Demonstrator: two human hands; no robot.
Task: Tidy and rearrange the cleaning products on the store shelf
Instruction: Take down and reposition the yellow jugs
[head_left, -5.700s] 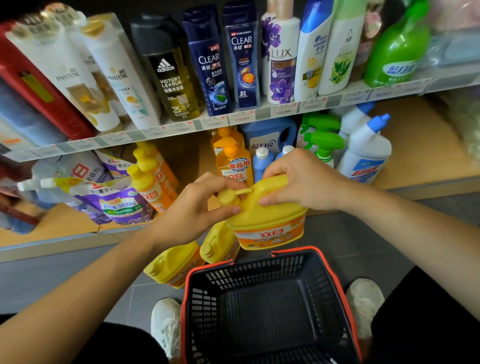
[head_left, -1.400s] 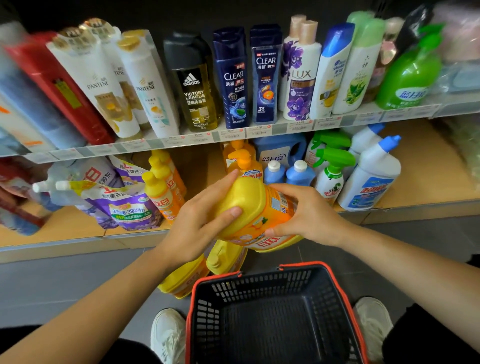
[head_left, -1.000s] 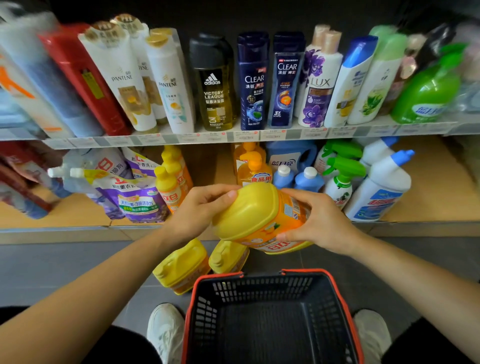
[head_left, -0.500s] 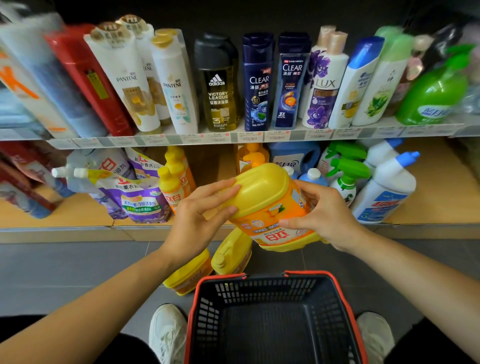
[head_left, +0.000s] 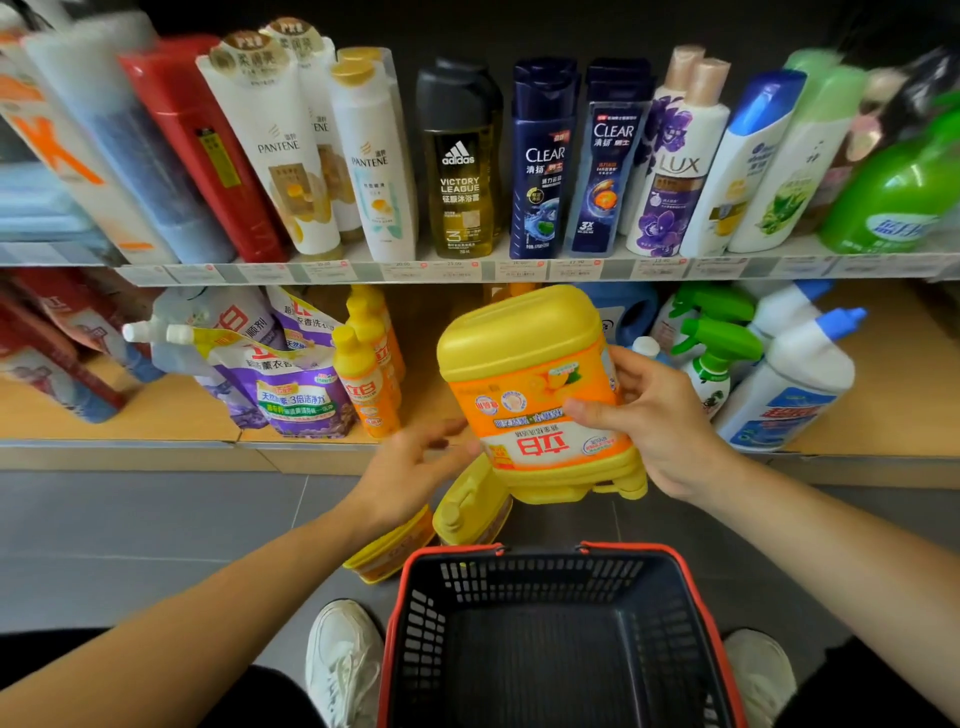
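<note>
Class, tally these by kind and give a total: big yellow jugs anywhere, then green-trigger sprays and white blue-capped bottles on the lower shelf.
Yellow jugs: 3 (one in the right hand, two on the floor)
Green-trigger sprays: 2
White blue-capped bottles: 2
Total: 7

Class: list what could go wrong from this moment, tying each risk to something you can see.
1. The right hand alone grips the yellow jug; the left hand is open, so the jug may slip and fall toward the basket.
2. The jug is upside down, cap lowest; a loose cap might leak.
</note>
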